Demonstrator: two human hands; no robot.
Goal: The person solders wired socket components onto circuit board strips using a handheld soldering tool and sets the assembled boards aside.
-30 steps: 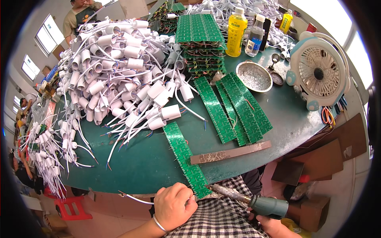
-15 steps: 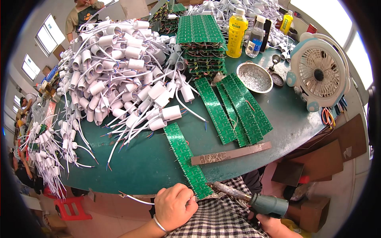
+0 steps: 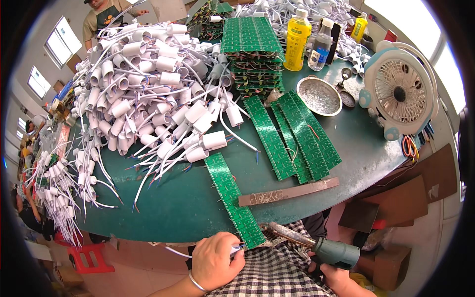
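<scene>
My left hand (image 3: 216, 261) is closed on a white cable (image 3: 177, 252) at the near end of a green circuit board strip (image 3: 231, 202). Thin wire ends show between thumb and finger, against the board's edge; the exact contact is hidden. My right hand (image 3: 332, 278) grips a green-bodied soldering gun (image 3: 336, 254). Its crusted barrel points left, with the tip close to the board's near right corner. A flat brown bar (image 3: 289, 192) lies with its left end against the strip.
White lamp sockets with cables (image 3: 148, 94) are heaped at left. Behind stand stacked circuit boards (image 3: 251, 37), with loose boards (image 3: 302, 141) in front. A metal bowl (image 3: 319, 96), bottles (image 3: 297, 39), a fan (image 3: 400, 93) and scissors (image 3: 408, 146) sit at right. Another person (image 3: 101, 22) stands far left.
The cable has shifted in my left hand, and its wire ends now show by the board. The soldering gun's tip has moved slightly right and up. The person behind has changed posture.
</scene>
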